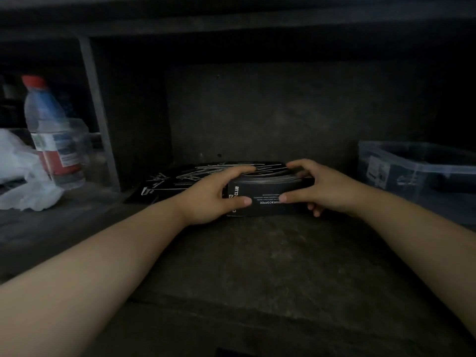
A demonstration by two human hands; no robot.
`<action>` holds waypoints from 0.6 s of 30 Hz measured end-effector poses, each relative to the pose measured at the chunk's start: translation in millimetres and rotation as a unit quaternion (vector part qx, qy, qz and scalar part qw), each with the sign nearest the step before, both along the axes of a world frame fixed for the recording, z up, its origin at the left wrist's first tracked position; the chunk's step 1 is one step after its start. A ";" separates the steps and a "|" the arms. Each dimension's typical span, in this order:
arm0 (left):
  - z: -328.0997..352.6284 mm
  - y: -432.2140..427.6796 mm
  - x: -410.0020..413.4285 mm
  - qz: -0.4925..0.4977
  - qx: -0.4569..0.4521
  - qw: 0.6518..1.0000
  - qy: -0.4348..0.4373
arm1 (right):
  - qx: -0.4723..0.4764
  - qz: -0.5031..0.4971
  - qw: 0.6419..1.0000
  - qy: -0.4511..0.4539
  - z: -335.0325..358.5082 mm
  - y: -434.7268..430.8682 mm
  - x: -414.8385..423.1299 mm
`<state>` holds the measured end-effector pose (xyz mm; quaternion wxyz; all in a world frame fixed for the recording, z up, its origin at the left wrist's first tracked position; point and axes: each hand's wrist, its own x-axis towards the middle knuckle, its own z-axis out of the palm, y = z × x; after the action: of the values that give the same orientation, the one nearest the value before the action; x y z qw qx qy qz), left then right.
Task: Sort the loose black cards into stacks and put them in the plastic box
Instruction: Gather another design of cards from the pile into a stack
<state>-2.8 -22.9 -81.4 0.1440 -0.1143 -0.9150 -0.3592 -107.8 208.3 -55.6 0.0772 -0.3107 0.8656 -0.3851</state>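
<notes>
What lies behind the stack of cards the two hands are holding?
Loose black cards lie scattered behind the stack, spreading leftward on the shelf. The left hand, right hand and stack itself cover how far they reach.

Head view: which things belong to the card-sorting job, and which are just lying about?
Job: stack of black cards, gripped between left hand and right hand; loose black cards behind it; plastic box at right.
Lying about: water bottle with red cap; white plastic bag; both at left.
</notes>
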 end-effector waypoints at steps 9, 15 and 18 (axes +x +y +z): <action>-4.8 -7.6 -4.3 0.027 0.011 0.999 -0.017 | -0.023 0.077 0.995 -0.061 -4.5 0.3 -4.7; -2.7 -44.1 -18.0 0.274 -0.042 0.960 0.041 | -0.044 0.069 0.994 -0.077 -4.5 3.5 -6.0; -8.0 -57.7 -11.8 0.347 -0.167 0.909 -0.157 | -0.056 0.065 0.993 -0.083 -6.2 6.8 -7.6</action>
<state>-14.6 -80.6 -89.4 0.0932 0.2460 -0.9544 -0.1413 -115.4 215.1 -61.8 0.1560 -0.3374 0.8111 -0.4515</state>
